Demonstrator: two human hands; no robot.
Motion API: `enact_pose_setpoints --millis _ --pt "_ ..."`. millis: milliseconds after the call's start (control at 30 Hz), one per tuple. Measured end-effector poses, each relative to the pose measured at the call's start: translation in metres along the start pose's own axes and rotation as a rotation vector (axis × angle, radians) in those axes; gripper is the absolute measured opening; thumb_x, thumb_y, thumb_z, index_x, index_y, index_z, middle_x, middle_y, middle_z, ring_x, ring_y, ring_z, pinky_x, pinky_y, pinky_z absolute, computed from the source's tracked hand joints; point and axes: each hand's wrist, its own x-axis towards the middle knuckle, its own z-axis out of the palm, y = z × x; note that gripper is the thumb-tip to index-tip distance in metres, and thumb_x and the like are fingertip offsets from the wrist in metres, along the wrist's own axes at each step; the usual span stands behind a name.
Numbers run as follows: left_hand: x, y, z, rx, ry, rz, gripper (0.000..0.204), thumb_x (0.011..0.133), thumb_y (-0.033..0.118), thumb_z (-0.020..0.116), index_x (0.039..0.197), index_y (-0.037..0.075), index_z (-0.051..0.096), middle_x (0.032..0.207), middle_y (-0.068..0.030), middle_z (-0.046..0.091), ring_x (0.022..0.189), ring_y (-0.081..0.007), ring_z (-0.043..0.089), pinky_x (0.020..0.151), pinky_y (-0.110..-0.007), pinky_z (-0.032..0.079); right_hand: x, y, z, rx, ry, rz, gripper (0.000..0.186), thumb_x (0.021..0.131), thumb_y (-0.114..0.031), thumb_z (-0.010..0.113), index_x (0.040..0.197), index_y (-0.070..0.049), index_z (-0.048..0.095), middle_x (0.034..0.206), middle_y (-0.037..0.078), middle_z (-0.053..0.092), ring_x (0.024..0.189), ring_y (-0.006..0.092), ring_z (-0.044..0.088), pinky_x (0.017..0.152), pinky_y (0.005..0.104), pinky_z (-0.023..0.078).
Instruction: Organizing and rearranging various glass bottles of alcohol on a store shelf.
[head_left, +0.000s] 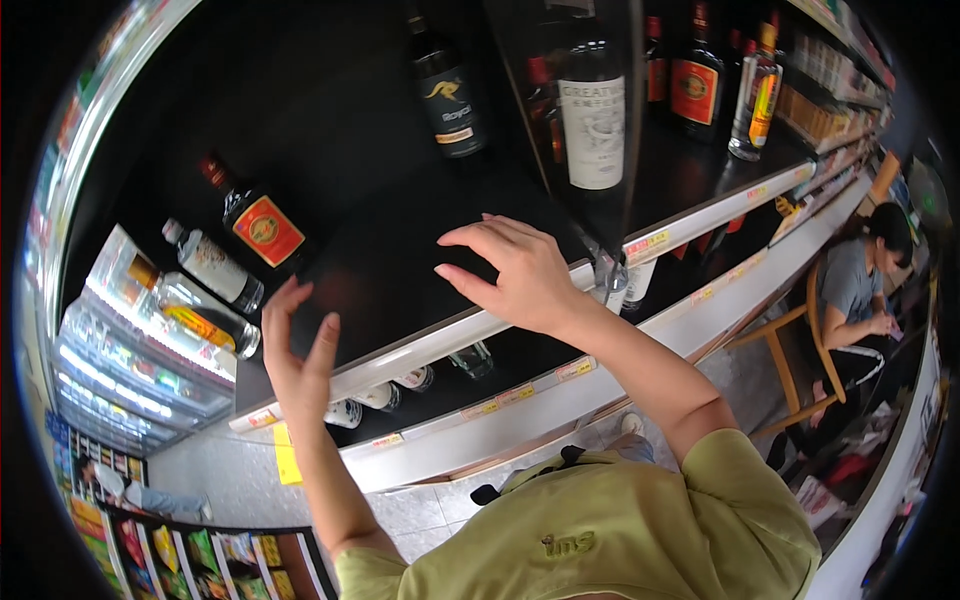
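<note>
My left hand (298, 355) hovers over the front edge of a black shelf (370, 295), fingers apart and nothing in them. Just beyond it stand a dark bottle with a red label (265, 232), a clear bottle with a pale label (215, 265) and a clear bottle with an orange-yellow label (205, 312). My right hand (520, 275) reaches over the same shelf, empty, thumb and fingers spread in a loose curve. Farther back is a dark wine bottle (450, 105) with a black label. A wine bottle with a white label (595, 130) stands beyond my right hand.
Right of a dark upright divider (632, 120) are a red-labelled bottle (697, 88) and a clear bottle (755, 100). Price tags line the white shelf edge (720, 210). More bottles (378, 396) lie below. A seated person (850, 285) is at right; lit coolers (140, 370) glow at left.
</note>
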Motion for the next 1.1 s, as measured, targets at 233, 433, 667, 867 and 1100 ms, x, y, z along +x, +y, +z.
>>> enact_pose_setpoints --millis 233,433,667,867,1100 --pt "-0.028 0.017 0.043 0.233 0.204 0.058 0.03 0.086 0.009 0.072 0.114 0.004 0.064 0.13 -0.0175 0.058 0.119 -0.0345 0.058 0.1 -0.042 0.044 -0.015 -0.019 -0.054 0.053 0.286 -0.21 0.028 0.079 -0.008 0.077 0.103 -0.001 0.067 0.1 0.012 0.072 0.085 0.0284 0.07 0.084 0.0406 0.057" --pt "-0.03 0.018 0.056 0.303 0.309 0.056 0.021 0.086 0.008 0.069 0.107 0.005 0.068 0.124 -0.0124 0.063 0.109 -0.0306 0.064 0.092 -0.038 0.05 -0.044 0.034 -0.104 -0.02 0.682 0.163 0.02 0.086 0.0 0.066 0.106 0.0 0.06 0.1 0.01 0.063 0.09 0.0177 0.06 0.08 0.0295 0.049" --pt "-0.031 0.015 0.058 0.298 0.323 0.084 0.016 0.087 0.007 0.068 0.102 0.006 0.07 0.113 -0.011 0.068 0.101 -0.029 0.067 0.087 -0.036 0.052 -0.023 0.184 -0.19 -0.405 0.552 0.581 0.059 0.083 -0.028 0.073 0.132 -0.001 0.053 0.127 0.02 0.059 0.118 0.0332 0.056 0.099 0.0407 0.045" --pt "-0.03 0.011 0.059 0.287 0.324 0.094 0.014 0.087 0.006 0.067 0.101 0.005 0.07 0.109 -0.0097 0.07 0.098 -0.0272 0.068 0.085 -0.035 0.052 0.008 0.257 -0.22 -0.599 0.39 0.6 0.091 0.072 -0.032 0.08 0.139 0.013 0.038 0.13 0.033 0.056 0.123 0.0417 0.055 0.104 0.0415 0.044" --pt "-0.029 0.012 0.061 0.279 0.331 0.083 0.012 0.086 0.005 0.068 0.098 0.006 0.07 0.107 -0.0086 0.071 0.098 -0.0262 0.068 0.085 -0.034 0.052 0.018 0.286 -0.227 -0.601 0.447 0.81 0.101 0.074 -0.033 0.081 0.146 0.012 0.026 0.136 0.033 0.051 0.13 0.0386 0.052 0.108 0.0396 0.041"
